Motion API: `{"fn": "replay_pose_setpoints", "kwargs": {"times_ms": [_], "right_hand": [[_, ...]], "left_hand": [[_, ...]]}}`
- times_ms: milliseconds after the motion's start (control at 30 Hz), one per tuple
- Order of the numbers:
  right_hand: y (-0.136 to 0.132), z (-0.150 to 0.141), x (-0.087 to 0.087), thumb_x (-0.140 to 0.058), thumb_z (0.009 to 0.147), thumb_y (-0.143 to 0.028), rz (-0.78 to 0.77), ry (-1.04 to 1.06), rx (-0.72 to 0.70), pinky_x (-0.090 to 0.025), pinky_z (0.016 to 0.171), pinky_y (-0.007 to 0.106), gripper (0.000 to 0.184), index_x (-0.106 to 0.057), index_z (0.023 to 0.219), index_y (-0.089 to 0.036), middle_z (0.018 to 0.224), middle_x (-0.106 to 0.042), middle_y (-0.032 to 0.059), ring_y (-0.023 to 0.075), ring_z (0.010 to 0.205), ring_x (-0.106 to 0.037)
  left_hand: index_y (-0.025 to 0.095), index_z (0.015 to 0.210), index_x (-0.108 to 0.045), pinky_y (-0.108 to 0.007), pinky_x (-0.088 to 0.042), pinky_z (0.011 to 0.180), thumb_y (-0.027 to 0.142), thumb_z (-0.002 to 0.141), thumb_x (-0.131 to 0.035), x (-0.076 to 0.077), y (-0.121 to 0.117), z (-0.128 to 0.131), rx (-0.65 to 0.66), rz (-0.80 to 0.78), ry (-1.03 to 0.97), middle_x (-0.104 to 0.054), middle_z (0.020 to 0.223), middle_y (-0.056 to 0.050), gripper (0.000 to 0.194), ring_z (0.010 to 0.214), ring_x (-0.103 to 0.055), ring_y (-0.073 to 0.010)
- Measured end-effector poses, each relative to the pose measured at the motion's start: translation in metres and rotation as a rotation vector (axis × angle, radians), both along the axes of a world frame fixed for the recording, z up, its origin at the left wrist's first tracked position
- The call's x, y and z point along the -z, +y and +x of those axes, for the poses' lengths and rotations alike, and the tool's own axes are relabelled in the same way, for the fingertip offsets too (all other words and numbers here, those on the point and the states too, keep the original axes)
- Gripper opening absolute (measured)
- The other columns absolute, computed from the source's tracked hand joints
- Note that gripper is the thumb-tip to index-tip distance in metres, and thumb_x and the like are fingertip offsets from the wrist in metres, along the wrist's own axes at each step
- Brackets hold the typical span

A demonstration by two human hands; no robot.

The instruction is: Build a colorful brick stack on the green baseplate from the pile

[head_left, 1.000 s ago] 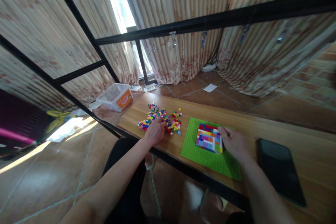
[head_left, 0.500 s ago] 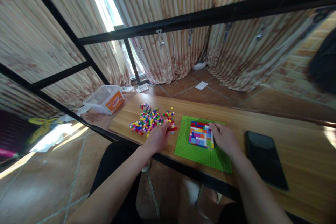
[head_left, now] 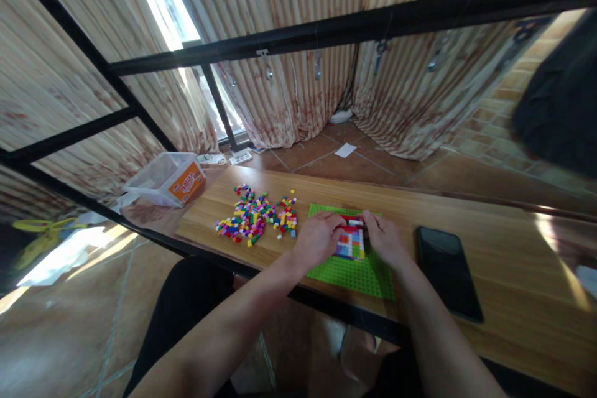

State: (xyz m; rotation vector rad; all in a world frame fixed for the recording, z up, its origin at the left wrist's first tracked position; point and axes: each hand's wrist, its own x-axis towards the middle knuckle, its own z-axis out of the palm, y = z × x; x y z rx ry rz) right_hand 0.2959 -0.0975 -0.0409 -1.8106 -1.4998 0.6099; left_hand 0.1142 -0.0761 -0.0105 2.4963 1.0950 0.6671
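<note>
A colourful block of toy bricks [head_left: 351, 250] stands on a green studded baseplate [head_left: 357, 278] on the bench. My left hand [head_left: 319, 237] is over the block's left side, its fingers pinched at a red toy brick [head_left: 348, 228] near the far edge. The fingertips cover part of that brick, and I cannot tell whether it is pressed down. On the other side, my right hand [head_left: 383, 237] is closed against the block's far right corner, beside a white brick [head_left: 356, 222]. The palm hides what its fingers grip there.
Loose toy bricks [head_left: 254, 214] lie heaped left of the baseplate on the wooden bench [head_left: 298, 183]. A black phone [head_left: 448, 270] rests to the right. Past the bench's left end sits a clear plastic box [head_left: 163, 177]; a dark metal rail [head_left: 289, 43] crosses beyond.
My left hand has moved right with the red brick, from beside the loose bricks to over the block. My right hand stays at the block's right side. The view has shifted slightly.
</note>
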Motion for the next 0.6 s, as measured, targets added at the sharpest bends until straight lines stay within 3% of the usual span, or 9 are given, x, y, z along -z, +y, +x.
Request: {"fn": "replay_pose_setpoints", "kwargs": {"times_ms": [100, 267, 600], "right_hand": [[0.0, 0.003, 0.001, -0.029, 0.09, -0.052, -0.001, 0.122, 0.027, -0.045, 0.066, 0.03, 0.059, -0.073, 0.096, -0.013, 0.074, -0.072, 0.0098, 0.0218, 0.069, -0.065], [0.004, 0.009, 0.009, -0.035, 0.086, -0.06, 0.009, 0.288, 0.048, -0.045, 0.064, 0.031, 0.061, -0.072, 0.097, -0.012, 0.084, -0.073, 0.0107, 0.0196, 0.065, -0.064], [0.003, 0.01, 0.007, -0.048, 0.08, -0.059, -0.006, 0.318, 0.034, -0.041, 0.057, 0.028, 0.052, -0.072, 0.09, -0.014, 0.065, -0.068, 0.0043, 0.0201, 0.065, -0.063]], "left_hand": [[0.018, 0.09, -0.067, -0.031, -0.045, 0.086, 0.019, 0.089, -0.05, 0.005, 0.006, 0.009, 0.021, 0.032, 0.026, -0.067, 0.09, -0.004, 0.016, 0.089, -0.059, -0.0186], [0.019, 0.09, -0.067, -0.034, -0.044, 0.086, 0.02, 0.088, -0.053, 0.009, 0.012, 0.016, -0.017, 0.082, 0.081, -0.068, 0.09, -0.003, 0.015, 0.088, -0.058, -0.0193], [0.023, 0.085, -0.07, -0.035, -0.038, 0.086, 0.026, 0.088, -0.057, 0.011, 0.01, 0.018, -0.094, 0.095, 0.004, -0.068, 0.09, 0.0, 0.014, 0.09, -0.056, -0.0177]]}}
